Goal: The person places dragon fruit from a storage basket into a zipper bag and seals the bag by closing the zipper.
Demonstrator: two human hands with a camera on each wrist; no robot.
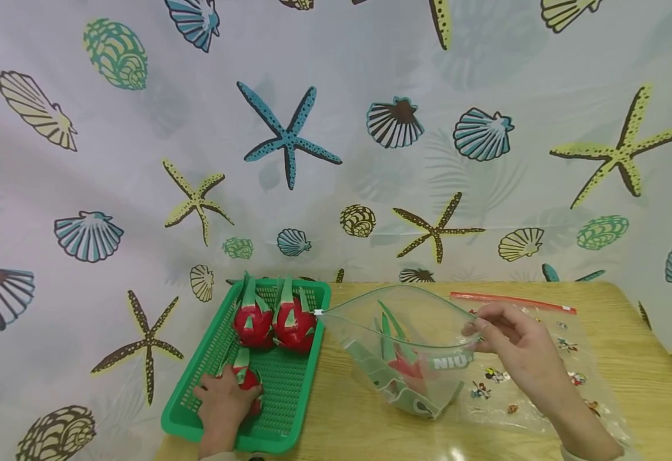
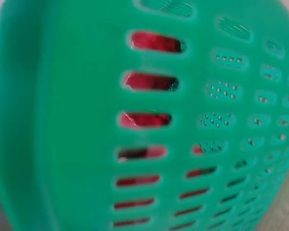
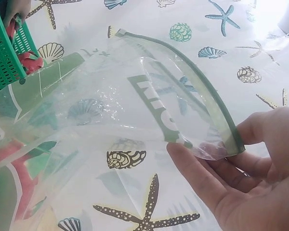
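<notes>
A green slotted tray (image 1: 289, 410) sits at the table's left end with three red dragon fruits. Two of them (image 1: 272, 320) lie at its far end. My left hand (image 1: 223, 403) is curled over the third dragon fruit (image 1: 250, 379) at the near end. The left wrist view shows only the tray wall (image 2: 62, 120) close up, with red fruit (image 2: 144, 82) behind the slots. My right hand (image 1: 508, 339) pinches the green zip rim of a clear bag (image 1: 405, 352) and holds its mouth open; one dragon fruit (image 1: 407, 368) lies inside. In the right wrist view my fingers (image 3: 202, 178) grip that rim (image 3: 202, 103).
A second clear zip bag (image 1: 543, 365) with a red strip and cartoon prints lies flat under my right forearm. The wooden table (image 1: 359, 422) is backed by a seashell-print curtain (image 1: 312, 141).
</notes>
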